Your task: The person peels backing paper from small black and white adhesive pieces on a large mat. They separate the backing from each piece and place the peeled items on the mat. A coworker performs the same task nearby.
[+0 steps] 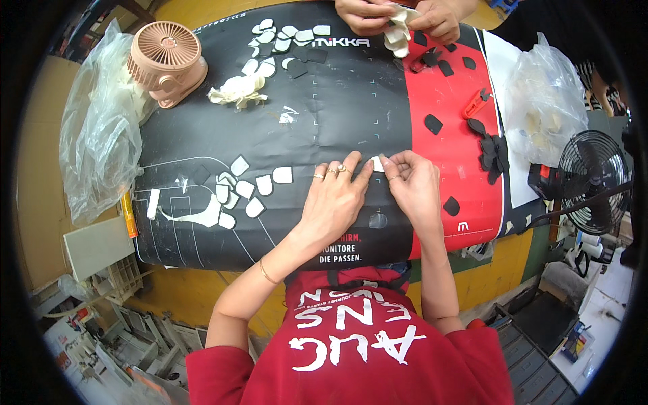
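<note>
A small white piece (377, 164) lies flat on the black part of the mat between my two hands. My right hand (413, 187) pinches its right edge with thumb and forefinger. My left hand (335, 197), wearing rings, rests on the mat with fingers stretched out, the forefinger's tip at the piece's left side. Several tab-shaped white pieces with dark edges (264, 184) are scattered left of my left hand, beside a torn white strip (202, 217). On the red part, a dark rounded piece (451, 206) lies right of my right hand.
Across the table another person's hands (439, 20) hold white material. A pink fan (169, 57) and a clear plastic bag (101, 128) stand left; another bag (545, 94) and a black fan (594, 179) are right. A red cutter (476, 103) lies near several black pieces (495, 155).
</note>
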`<state>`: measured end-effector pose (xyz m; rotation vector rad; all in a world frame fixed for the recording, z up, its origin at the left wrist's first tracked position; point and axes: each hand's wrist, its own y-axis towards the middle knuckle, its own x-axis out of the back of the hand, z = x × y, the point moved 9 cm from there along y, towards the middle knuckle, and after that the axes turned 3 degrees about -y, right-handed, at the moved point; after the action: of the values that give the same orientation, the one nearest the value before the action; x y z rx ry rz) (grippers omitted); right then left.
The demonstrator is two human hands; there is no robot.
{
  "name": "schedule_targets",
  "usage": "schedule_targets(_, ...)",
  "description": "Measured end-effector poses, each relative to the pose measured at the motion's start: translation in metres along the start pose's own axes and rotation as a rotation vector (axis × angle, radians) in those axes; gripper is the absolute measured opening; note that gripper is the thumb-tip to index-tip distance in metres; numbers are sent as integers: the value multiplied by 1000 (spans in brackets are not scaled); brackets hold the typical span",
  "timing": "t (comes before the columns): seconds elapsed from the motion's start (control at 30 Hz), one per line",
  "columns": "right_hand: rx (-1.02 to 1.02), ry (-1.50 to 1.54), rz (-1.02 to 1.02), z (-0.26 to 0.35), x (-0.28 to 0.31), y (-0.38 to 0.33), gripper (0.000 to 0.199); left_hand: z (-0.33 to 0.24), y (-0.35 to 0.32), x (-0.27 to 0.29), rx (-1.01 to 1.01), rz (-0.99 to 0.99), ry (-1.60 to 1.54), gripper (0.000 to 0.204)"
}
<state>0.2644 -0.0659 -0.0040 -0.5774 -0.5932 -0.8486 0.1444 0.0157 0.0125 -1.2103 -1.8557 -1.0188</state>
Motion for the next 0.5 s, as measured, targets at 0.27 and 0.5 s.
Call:
schedule_targets(0.27,108,-167,-99,7,-5,-7,20,1,0,0,10,27,-2,42)
schedule_targets(0.5,166,-225,-160,11,-7,-11,18,0,1,-1,12,41,3,42)
